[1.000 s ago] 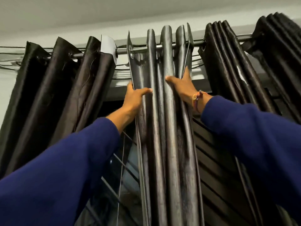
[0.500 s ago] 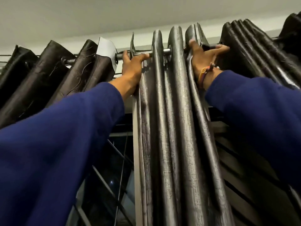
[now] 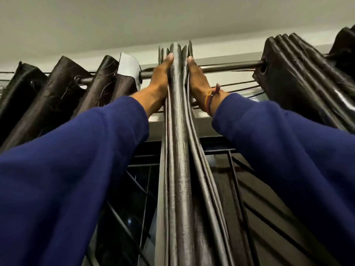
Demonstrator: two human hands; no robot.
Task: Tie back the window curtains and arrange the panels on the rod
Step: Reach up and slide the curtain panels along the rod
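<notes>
A dark grey curtain panel [image 3: 177, 120] hangs from a metal rod [image 3: 226, 67] near the ceiling, its folds squeezed into a narrow bundle. My left hand [image 3: 160, 77] presses flat against the bundle's left side at rod height, fingers straight. On the bundle's right side my right hand [image 3: 196, 79] presses flat too, with a thread band at its wrist. Both arms wear blue sleeves. A brown panel [image 3: 57, 93] hangs on the rod to the left, and another dark bunched panel [image 3: 299, 77] to the right.
Bare stretches of rod show on both sides of the middle bundle. Thin wires [image 3: 236, 87] run behind the rod. A window with a metal grille [image 3: 236, 169] lies behind the curtains. The ceiling [image 3: 172, 20] is close above.
Both hands rose to the rod and pushed toward each other, squeezing the middle panel's folds into a tight bundle. The right panel now stands farther from it.
</notes>
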